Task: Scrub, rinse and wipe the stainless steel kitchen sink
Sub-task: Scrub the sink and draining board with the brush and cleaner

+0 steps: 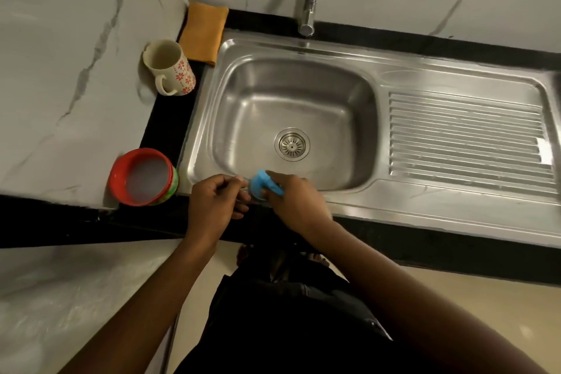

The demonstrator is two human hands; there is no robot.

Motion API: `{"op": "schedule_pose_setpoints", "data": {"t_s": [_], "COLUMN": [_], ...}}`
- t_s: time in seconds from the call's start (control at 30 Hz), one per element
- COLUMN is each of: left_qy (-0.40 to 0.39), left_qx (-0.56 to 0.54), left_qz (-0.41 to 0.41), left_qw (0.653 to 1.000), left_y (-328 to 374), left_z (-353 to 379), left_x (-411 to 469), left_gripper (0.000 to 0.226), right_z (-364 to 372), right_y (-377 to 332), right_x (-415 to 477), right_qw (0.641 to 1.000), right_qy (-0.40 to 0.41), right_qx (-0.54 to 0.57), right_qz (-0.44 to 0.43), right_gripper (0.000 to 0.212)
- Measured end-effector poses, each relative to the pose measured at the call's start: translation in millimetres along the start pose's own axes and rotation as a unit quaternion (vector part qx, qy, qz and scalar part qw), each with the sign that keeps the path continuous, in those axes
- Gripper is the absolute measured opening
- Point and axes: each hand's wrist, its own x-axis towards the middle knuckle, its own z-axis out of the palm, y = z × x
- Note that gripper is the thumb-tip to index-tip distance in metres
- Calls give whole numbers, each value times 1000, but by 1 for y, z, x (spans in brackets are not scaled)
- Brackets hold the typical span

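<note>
"What have the hands got?"

"The right hand [296,202] is wrapped round a blue scrubber [263,184], at the front rim of the sink [303,76], about six o'clock from the drain [292,143]. The left hand [218,202] is just beside it, fingers curled. Whether it pinches the scrubber's edge or nothing at all, I can't tell from here."

"Is the scrubbing well along, then?"

"Barely begun, I'd say; I see no suds in the basin. To do it well I'd grip the scrubber firmly and work the walls downward in overlapping circles toward the drain. The rounded corners and the rim shouldn't be skipped."

"And the count?"

"Two hands and one scrubber. One sink, with a single basin, one drain and one ribbed drainboard [464,136] at three o'clock. One tap [309,9] at twelve, one orange cloth [203,32] at eleven, probably for the wipe. One flowered mug [170,71] at ten, and one red tub [121,170] with something whitish inside at eight."
</note>
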Motion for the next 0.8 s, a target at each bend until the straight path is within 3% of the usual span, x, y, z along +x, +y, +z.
{"op": "schedule_pose_setpoints", "data": {"t_s": [0.13,0.3,0.4,0.57,0.67,0.8], "left_qy": [-22,-49,-65,-98,-112,-123], "left_qx": [6,-1,1,22,48,43], "left_qz": [3,-1,-1,6,25,21], "left_qw": [1000,999,998,995,992,991], "left_y": [5,8,8,10,11,14], "left_z": [7,17,27,44,53,63], "left_x": [1,7,6,2,-2,-1], "left_gripper": [21,21,21,20,20,19], "right_z": [-21,-98,-116,-52,-25,-54], "right_y": [22,137,158,80,36,83], "right_x": [-26,-82,-88,-51,-44,-66], "right_qw": [999,982,964,982,995,988], "right_qy": [12,97,151,109,82,100], "right_qx": [-43,-9,21,76,3,-25], "right_qz": [7,165,219,136,64,115], "right_gripper": [53,51,50,39,49,51]}}
